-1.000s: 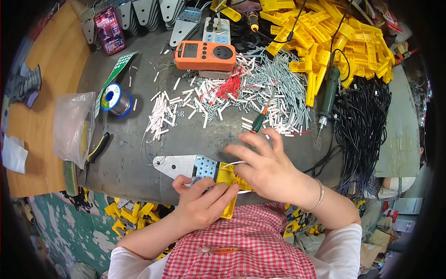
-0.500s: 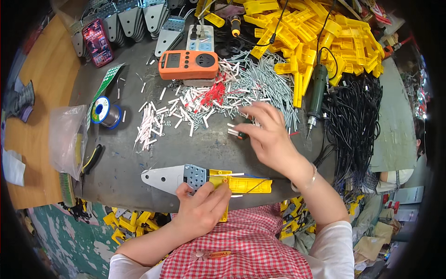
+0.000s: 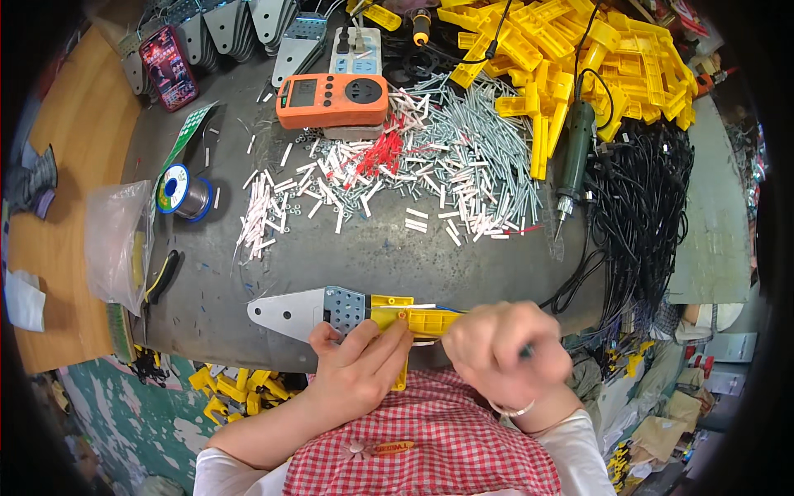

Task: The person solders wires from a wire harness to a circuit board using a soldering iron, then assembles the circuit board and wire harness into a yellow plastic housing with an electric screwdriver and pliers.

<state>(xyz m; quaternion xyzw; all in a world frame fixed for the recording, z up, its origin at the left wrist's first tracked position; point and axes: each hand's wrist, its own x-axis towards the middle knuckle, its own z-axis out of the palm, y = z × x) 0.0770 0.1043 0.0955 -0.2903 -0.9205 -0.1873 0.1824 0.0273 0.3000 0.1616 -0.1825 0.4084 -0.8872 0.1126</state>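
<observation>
Near the front edge of the table lies a flat grey pointed metal plate (image 3: 285,314) with a perforated blue-grey metal bracket (image 3: 347,310). A yellow plastic housing (image 3: 392,301) joins on at the bracket's right. My left hand (image 3: 360,372) is closed on this housing, its fingers pressing it from the near side. White sleeves and a blue wire run along the housing's right arm. Over the right end of that arm, my right hand (image 3: 509,351) is curled into a fist, blurred by motion. A small dark green bit shows within the fist; its kind is hidden.
Beyond the hands lie loose long screws (image 3: 480,136), white sleeves (image 3: 258,215) and red pieces (image 3: 380,157). An orange meter (image 3: 331,101), a power strip (image 3: 356,51), yellow housings (image 3: 529,41), a green electric screwdriver (image 3: 576,157), black cables (image 3: 641,215) and a solder spool (image 3: 184,194) surround them.
My right hand has moved from beside the white sleeves back toward me, over the housing's right end, and closed. The dark green thing that lay by its fingers is gone from the table.
</observation>
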